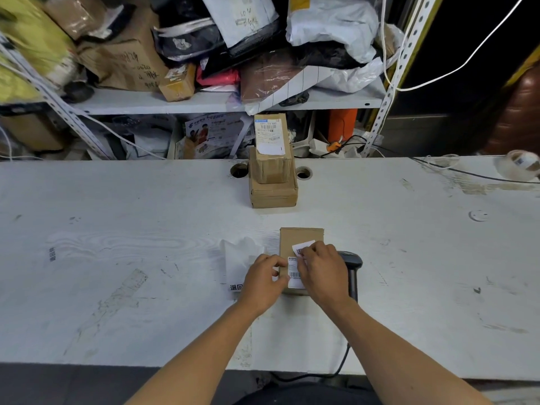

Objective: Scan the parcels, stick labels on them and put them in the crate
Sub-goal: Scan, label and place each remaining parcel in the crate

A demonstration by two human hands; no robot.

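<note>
I am looking down at a small cardboard parcel (301,244) lying flat on the white worktable (117,244), a little inside its near edge and roughly at the middle of its width. My right hand (321,266) is lying over the parcel's right half, fingers curled and pinching a white label (304,246) whose upper corner is sticking out past the fingertips over the box top. My left hand (264,277) is curling in at the parcel's left edge, fingertips pinching what looks like a scrap of white backing; I cannot tell exactly what it is. A printed barcode sticker (294,277) is showing on the parcel between the two hands. Just left of the parcel, touching my left hand, a crumpled sheet of label backing (239,258) is lying on the table. Just right of the parcel, partly under my right wrist, the black handheld scanner (352,267) is resting with its cable running off the near edge. Farther back, two stacked cardboard boxes (273,171) are sitting near the far edge between two cable holes. A tape roll (523,168) is sitting at the far right corner. Wide bare table is lying open to both sides of my hands.
</note>
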